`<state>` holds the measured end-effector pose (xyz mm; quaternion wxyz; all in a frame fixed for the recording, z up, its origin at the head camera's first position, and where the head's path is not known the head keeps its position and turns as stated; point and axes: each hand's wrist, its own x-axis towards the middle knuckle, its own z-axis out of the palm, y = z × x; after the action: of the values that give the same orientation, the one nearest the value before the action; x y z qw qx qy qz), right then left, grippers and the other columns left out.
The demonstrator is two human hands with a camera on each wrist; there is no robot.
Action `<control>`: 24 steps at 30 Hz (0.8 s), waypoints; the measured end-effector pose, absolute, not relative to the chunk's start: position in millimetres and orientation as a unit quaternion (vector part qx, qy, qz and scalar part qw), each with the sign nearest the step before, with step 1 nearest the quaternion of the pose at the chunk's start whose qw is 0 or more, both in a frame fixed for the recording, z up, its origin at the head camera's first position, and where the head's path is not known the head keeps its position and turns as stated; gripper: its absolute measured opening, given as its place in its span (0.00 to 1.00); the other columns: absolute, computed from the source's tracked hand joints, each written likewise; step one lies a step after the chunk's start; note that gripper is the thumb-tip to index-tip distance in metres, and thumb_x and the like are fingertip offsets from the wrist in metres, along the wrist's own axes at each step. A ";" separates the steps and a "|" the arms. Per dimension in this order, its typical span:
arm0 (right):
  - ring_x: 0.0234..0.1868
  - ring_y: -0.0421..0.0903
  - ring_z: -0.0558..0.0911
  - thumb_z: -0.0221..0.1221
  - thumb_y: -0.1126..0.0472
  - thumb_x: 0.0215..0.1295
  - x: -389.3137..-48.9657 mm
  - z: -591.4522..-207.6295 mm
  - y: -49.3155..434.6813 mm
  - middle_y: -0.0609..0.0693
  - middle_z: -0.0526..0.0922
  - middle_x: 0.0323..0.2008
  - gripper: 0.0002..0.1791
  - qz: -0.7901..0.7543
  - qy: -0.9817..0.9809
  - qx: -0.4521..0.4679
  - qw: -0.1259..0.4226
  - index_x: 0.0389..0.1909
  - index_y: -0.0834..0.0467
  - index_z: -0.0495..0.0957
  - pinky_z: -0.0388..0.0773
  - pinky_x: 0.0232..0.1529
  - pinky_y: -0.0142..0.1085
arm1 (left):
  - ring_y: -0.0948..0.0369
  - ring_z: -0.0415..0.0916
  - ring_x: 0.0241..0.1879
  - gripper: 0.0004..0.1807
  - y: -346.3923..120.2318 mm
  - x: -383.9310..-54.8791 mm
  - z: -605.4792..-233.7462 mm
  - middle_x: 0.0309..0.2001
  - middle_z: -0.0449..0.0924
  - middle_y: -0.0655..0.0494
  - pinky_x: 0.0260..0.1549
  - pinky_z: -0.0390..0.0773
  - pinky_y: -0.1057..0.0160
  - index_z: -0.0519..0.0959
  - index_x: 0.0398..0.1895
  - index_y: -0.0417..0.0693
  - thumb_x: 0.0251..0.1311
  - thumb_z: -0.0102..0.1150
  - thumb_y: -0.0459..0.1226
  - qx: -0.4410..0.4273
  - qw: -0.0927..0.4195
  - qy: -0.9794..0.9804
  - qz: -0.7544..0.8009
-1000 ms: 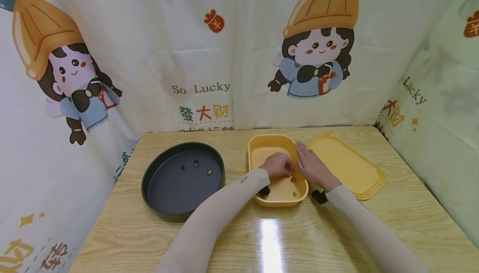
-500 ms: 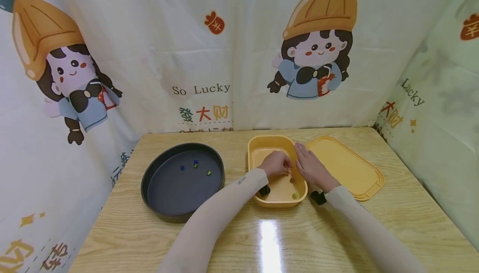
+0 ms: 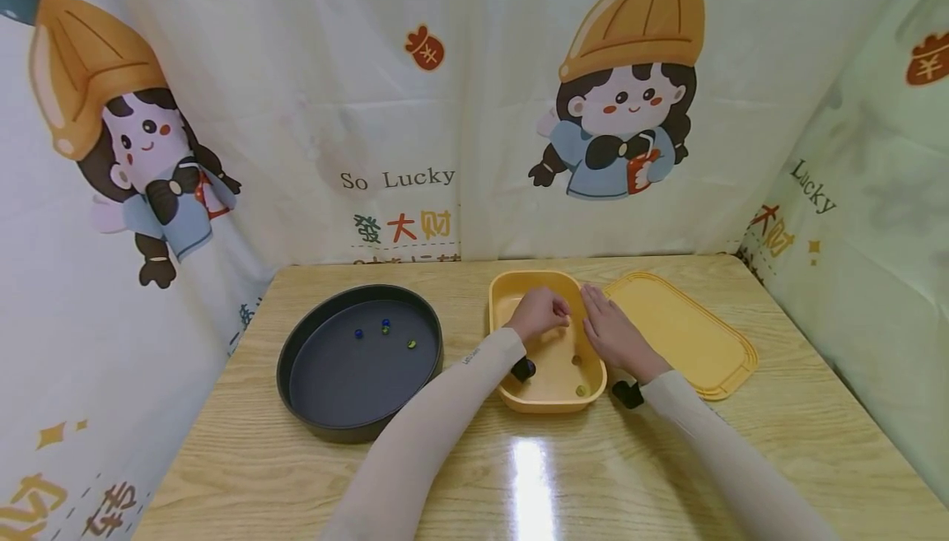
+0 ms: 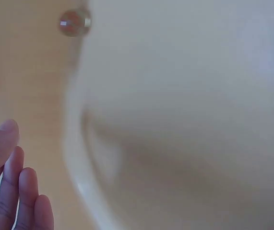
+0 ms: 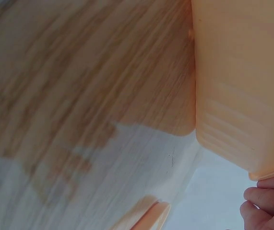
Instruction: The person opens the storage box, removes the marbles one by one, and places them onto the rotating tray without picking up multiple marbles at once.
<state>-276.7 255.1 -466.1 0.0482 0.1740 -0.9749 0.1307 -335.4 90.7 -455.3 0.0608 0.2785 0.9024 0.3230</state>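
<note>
Left grip, a bare hand point(image 3: 541, 314): bent over the inside of a yellow box, thumb and fingers curled close together; whether a marble is pinched between them cannot be told. Compared with one second earlier, it has drawn up and away from the marbles, toward the box's far end. Right grip, a bare hand point(image 3: 617, 333): fingers straight and side by side, laid against the box's right rim, grasping nothing; its position is unchanged.

Yellow box point(image 3: 550, 406): upright on the desk point(image 3: 615, 475), in the same place as before. On its floor, near the right wall, lie a brownish marble point(image 3: 577, 360) and, nearer the viewer, a yellow-green marble point(image 3: 582, 391); both stay where they were, apart from one another.

Beyond, to the left: a round dark pan point(image 3: 319, 397) with two blue marbles point(image 3: 359, 333) and two yellow-green ones point(image 3: 411, 343), their arrangement unaltered; one of each colour sit together. To the right: a flat yellow lid point(image 3: 678, 327), likewise unmoved. Behind: a printed curtain point(image 3: 489, 113).
</note>
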 end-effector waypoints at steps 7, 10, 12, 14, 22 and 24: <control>0.72 0.64 0.52 0.41 0.61 0.73 -274.9 -464.7 254.5 0.68 0.50 0.71 0.30 0.133 -0.974 0.177 0.050 0.70 0.72 0.47 0.52 0.67 0.60 | 0.67 0.78 0.31 0.04 85.9 -329.2 -434.4 0.32 0.86 0.57 0.33 0.74 0.75 0.85 0.32 0.47 0.54 0.66 0.37 0.288 0.049 0.901 0.321; 0.72 0.64 0.52 0.41 0.62 0.73 -274.6 -463.3 254.4 0.68 0.51 0.71 0.30 0.126 -0.974 0.180 0.051 0.69 0.73 0.48 0.53 0.67 0.60 | 0.66 0.78 0.31 0.05 80.9 -325.4 -424.1 0.32 0.85 0.57 0.33 0.74 0.75 0.85 0.33 0.46 0.54 0.66 0.37 0.297 0.044 0.896 0.329; 0.71 0.65 0.52 0.41 0.62 0.73 -274.3 -462.2 253.9 0.69 0.51 0.71 0.30 0.123 -0.974 0.182 0.052 0.69 0.74 0.48 0.53 0.67 0.60 | 0.66 0.78 0.31 0.05 76.4 -322.7 -418.3 0.32 0.85 0.57 0.32 0.74 0.75 0.85 0.33 0.46 0.54 0.66 0.36 0.304 0.040 0.891 0.334; 0.71 0.64 0.52 0.41 0.62 0.73 -274.6 -462.1 253.7 0.69 0.51 0.71 0.30 0.121 -0.975 0.181 0.052 0.69 0.74 0.48 0.53 0.67 0.60 | 0.67 0.78 0.31 0.05 70.9 -319.5 -413.3 0.32 0.85 0.57 0.33 0.74 0.75 0.85 0.33 0.47 0.54 0.66 0.37 0.310 0.035 0.888 0.338; 0.72 0.64 0.51 0.41 0.61 0.73 -275.4 -462.8 253.7 0.69 0.49 0.71 0.31 0.129 -0.975 0.177 0.044 0.70 0.73 0.46 0.53 0.67 0.61 | 0.68 0.79 0.34 0.07 45.5 -305.5 -400.0 0.34 0.86 0.59 0.37 0.75 0.75 0.85 0.35 0.49 0.53 0.67 0.39 0.324 0.026 0.881 0.343; 0.72 0.64 0.51 0.41 0.61 0.73 -275.5 -462.7 253.9 0.68 0.49 0.71 0.31 0.133 -0.975 0.176 0.040 0.70 0.72 0.46 0.52 0.67 0.60 | 0.67 0.79 0.34 0.06 37.8 -301.3 -396.7 0.34 0.86 0.59 0.38 0.76 0.74 0.85 0.34 0.49 0.53 0.67 0.39 0.327 0.024 0.877 0.352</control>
<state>-275.5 253.9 -462.7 0.0401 0.1758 -0.9746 0.1327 -301.3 37.8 -396.7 0.0243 0.3270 0.8768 0.3518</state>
